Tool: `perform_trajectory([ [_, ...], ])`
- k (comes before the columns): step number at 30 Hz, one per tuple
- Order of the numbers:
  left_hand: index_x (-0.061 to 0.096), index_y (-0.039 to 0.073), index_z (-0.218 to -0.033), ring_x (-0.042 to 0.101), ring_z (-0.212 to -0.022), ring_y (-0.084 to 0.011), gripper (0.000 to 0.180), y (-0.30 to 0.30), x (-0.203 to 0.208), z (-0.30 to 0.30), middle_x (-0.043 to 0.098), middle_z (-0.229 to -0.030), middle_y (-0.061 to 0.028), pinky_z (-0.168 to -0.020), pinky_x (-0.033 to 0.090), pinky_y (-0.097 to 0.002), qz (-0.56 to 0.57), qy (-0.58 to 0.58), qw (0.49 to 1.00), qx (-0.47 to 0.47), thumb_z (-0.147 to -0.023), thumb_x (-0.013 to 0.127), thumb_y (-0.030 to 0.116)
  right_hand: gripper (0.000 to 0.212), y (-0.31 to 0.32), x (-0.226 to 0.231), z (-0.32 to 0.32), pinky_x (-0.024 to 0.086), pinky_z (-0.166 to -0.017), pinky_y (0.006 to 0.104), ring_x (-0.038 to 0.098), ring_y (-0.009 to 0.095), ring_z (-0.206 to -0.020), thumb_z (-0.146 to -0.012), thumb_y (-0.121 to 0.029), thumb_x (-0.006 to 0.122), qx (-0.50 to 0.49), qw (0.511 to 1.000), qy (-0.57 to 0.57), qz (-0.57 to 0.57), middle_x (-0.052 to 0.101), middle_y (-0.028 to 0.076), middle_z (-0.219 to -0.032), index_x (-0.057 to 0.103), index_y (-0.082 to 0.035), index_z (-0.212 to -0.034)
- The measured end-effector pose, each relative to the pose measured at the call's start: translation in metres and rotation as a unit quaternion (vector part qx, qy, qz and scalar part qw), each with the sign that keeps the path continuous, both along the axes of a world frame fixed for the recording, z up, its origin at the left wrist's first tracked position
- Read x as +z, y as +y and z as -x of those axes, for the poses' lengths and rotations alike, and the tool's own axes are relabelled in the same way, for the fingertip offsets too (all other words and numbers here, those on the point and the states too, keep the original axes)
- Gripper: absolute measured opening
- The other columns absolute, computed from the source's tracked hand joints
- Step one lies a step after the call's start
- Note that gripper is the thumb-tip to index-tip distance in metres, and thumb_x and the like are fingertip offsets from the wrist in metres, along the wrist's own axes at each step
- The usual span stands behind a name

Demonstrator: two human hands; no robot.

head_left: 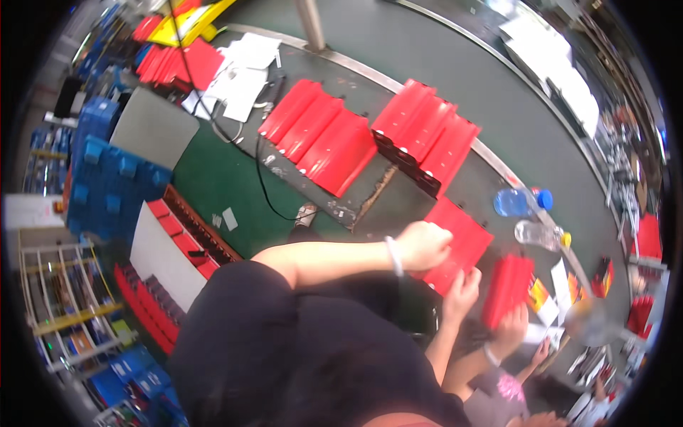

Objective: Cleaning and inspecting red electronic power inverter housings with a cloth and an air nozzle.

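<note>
A glossy red ridged piece (459, 238) lies in front of me near the bench edge. My left hand (423, 247), with a white band at the wrist, is curled closed over its near left part. Whatever is inside those fingers is hidden. At the piece's near right edge, my right hand (461, 290) grips it between thumb and fingers. Beyond it stands a block of red ridged pieces (427, 132) with dark ends, and to its left lies a similar red group (320, 135).
At right, a co-worker's hand (509, 329) holds another red piece (509, 288). Two plastic bottles, one blue-capped (514, 202) and one yellow-capped (538, 235), lie beyond. White papers (249, 67) and a black cable (262, 178) are at left. A box of red parts (167, 245) stands lower left.
</note>
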State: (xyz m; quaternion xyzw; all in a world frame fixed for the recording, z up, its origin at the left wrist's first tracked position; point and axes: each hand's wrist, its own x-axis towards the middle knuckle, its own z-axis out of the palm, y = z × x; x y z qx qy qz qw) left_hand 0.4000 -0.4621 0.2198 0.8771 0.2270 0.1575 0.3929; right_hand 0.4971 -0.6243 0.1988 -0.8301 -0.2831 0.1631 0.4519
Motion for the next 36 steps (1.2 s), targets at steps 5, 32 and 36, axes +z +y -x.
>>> perform_trajectory([
  [5,0.060,0.001,-0.071,0.064,-0.069,-0.0367,0.020,-0.009,-0.009,-0.034,0.062,-0.069,-0.0196,-0.064,0.051,-0.0461,0.073,0.015,0.996,-0.044,-0.077,0.062,0.020,0.016,-0.005,-0.003,-0.041,0.047,-0.076,0.0307,0.058,0.017,-0.083,-0.092,-0.006,0.050,0.031,1.000,-0.003,-0.002,0.060,0.013,-0.089,0.050,0.004,-0.104],
  [32,0.063,0.002,-0.106,0.065,-0.084,-0.0245,0.046,0.441,-0.114,0.231,0.069,-0.092,-0.0147,-0.077,0.049,-0.0351,-0.104,0.043,0.993,0.026,-0.070,0.076,0.028,0.017,-0.025,0.011,0.082,0.038,-0.056,0.0221,0.043,0.007,-0.064,-0.093,-0.006,0.055,-0.132,0.938,-0.322,-0.012,0.051,0.000,-0.074,0.060,0.002,-0.108],
  [36,0.071,0.005,-0.083,0.067,-0.072,-0.0242,0.020,0.432,-0.093,0.236,0.069,-0.077,-0.0138,-0.071,0.051,-0.0344,-0.192,0.128,0.954,0.192,-0.074,0.070,0.022,0.016,-0.019,0.010,0.093,0.037,-0.056,0.0213,0.044,0.005,-0.063,-0.093,-0.009,0.056,-0.126,0.944,-0.303,-0.022,0.052,-0.001,-0.073,0.061,0.001,-0.106],
])
